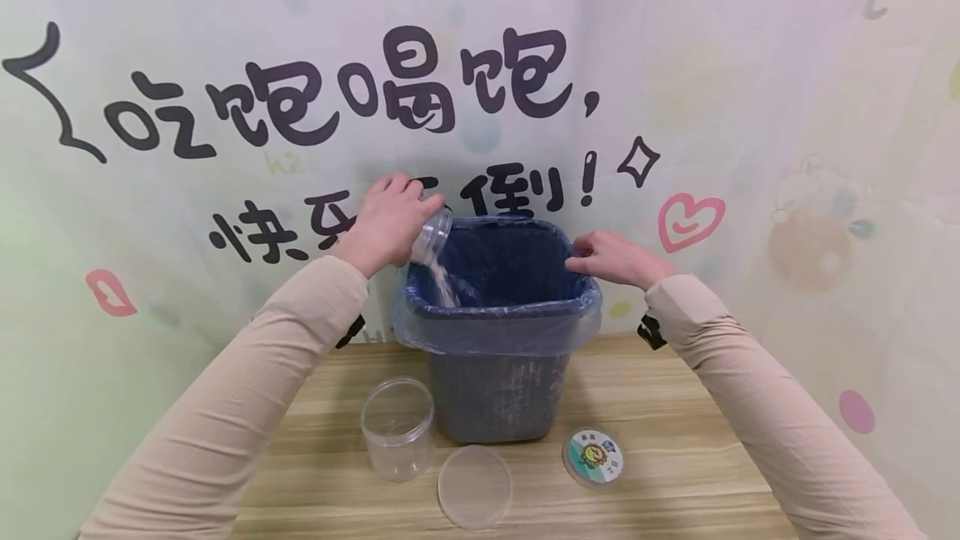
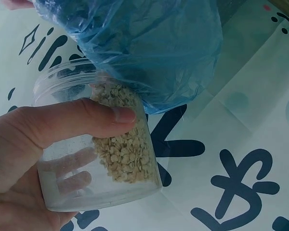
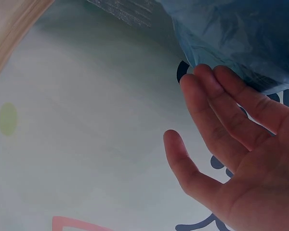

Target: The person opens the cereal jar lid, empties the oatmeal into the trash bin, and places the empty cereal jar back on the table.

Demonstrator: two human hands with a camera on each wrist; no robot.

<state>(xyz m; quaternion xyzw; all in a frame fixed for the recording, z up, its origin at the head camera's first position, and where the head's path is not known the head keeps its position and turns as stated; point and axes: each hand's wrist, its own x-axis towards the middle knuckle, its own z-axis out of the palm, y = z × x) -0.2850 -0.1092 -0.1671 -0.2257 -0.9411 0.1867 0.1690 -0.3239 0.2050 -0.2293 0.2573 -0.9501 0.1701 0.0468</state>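
In the head view my left hand (image 1: pixel 393 219) grips a clear plastic jar (image 1: pixel 431 237), tilted over the left rim of a dark trash bin (image 1: pixel 495 394) lined with a blue bag (image 1: pixel 498 332). Pale flakes stream from its mouth into the bin. Seen from the left wrist, oat flakes (image 2: pixel 127 149) lie along one side of the jar, with my thumb across it. My right hand (image 1: pixel 618 258) holds the bin's right rim. From the right wrist, several fingers (image 3: pixel 226 113) touch the bag's outside and the little finger stands apart; the thumb is hidden.
On the wooden table (image 1: pixel 675 407), a second clear jar (image 1: pixel 397 432) stands open, front left of the bin. A translucent round lid (image 1: pixel 475 487) lies in front, and a round lid with a printed label (image 1: pixel 594 457) at front right. A printed curtain (image 1: pixel 480 7) hangs behind.
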